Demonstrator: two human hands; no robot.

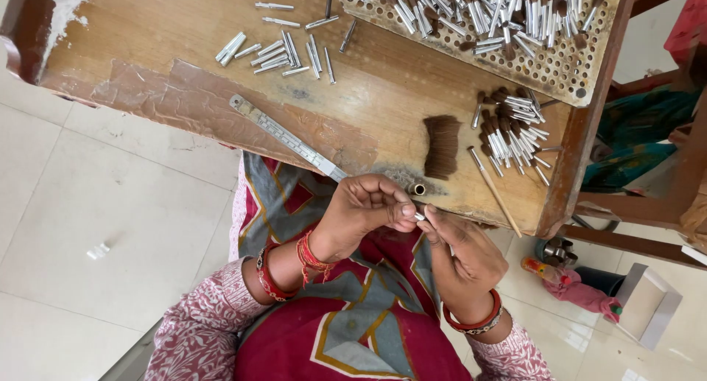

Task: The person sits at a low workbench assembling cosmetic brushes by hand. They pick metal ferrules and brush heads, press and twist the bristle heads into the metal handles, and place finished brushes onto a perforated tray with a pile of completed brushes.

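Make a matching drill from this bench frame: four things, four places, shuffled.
Things:
1. flat metal ruler
2. dark brown tuft of bristle hair
3. perforated metal tray
4. small silver metal tube

Places:
A. top right of the wooden table, heaped with finished brush heads
B. pinched between the fingertips of left hand and right hand
C. lying diagonally along the table's near edge
D. on the table just above the hands, beside a small brass ring

Pairs: 1-C, 2-D, 3-A, 4-B
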